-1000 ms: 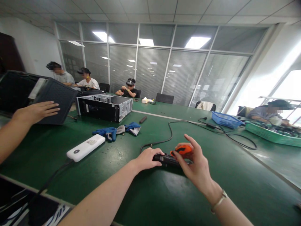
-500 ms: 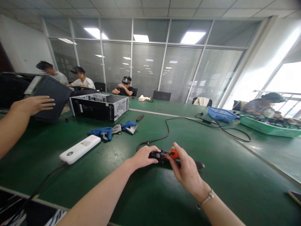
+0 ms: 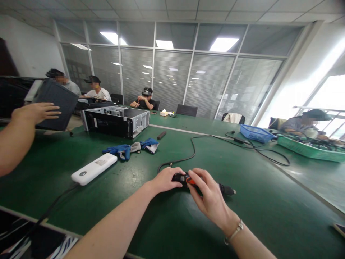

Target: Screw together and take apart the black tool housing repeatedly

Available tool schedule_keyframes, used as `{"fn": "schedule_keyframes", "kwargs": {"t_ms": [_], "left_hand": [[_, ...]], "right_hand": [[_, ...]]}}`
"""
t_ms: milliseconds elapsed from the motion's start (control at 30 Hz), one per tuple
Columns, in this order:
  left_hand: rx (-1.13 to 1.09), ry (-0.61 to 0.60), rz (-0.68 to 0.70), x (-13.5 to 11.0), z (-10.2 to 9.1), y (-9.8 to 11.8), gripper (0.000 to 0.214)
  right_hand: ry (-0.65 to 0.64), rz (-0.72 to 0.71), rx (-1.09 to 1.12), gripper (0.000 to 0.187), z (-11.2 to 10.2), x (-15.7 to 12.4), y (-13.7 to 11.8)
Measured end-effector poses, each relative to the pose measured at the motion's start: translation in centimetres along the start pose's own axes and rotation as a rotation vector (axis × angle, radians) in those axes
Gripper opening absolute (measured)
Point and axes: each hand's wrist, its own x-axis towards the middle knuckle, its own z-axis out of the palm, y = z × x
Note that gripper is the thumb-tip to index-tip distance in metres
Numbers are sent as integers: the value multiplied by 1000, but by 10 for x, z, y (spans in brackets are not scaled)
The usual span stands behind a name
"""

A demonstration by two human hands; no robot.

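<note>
A long black device (image 3: 181, 177) lies on the green table (image 3: 129, 208) in front of me, with a black cable (image 3: 194, 147) near its left end. My left hand (image 3: 167, 180) grips that end between thumb and fingers. Over the device's middle, my right hand (image 3: 212, 199) is closed on an orange-handled screwdriver (image 3: 191, 180); its tip is hidden. The device's dark right end (image 3: 228, 189), with a small metal tip, sticks out beyond my right hand.
At left, another person's hand (image 3: 35, 113) rests against a tilted black computer case (image 3: 55, 104). Around the table are an opened computer case (image 3: 110, 124), blue gloves (image 3: 124, 151), a white power strip (image 3: 94, 169), a blue basket (image 3: 256, 133) and a green basket (image 3: 309, 149). Several people sit around the table.
My right hand has lowered and shifted slightly left, covering more of the orange handle. My left hand keeps its hold on the device. The view has shifted slightly.
</note>
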Motion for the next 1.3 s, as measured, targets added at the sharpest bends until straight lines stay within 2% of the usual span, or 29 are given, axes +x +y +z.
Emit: {"fn": "schedule_keyframes", "kwargs": {"t_ms": [167, 333, 500, 667, 867, 1033, 1200, 1300], "left_hand": [[-25, -5, 11, 0, -2, 2, 37], [3, -8, 6, 0, -4, 4, 40], [-10, -1, 22, 0, -2, 2, 39], [9, -3, 24, 0, -2, 1, 40], [-18, 0, 31, -1, -3, 2, 38], [11, -7, 11, -1, -4, 4, 39], [9, -22, 8, -1, -5, 7, 36], [11, -25, 1, -1, -6, 7, 39]], "right_hand": [[103, -28, 2, 66, 8, -5, 2], [79, -3, 84, 68, 14, -9, 1], [117, 18, 34, 64, 15, -9, 2], [95, 7, 120, 67, 13, -7, -1], [145, 8, 22, 63, 17, -10, 1], [139, 23, 78, 63, 17, -9, 1], [173, 42, 0, 54, 17, -10, 2], [170, 48, 22, 57, 16, -9, 2]]}}
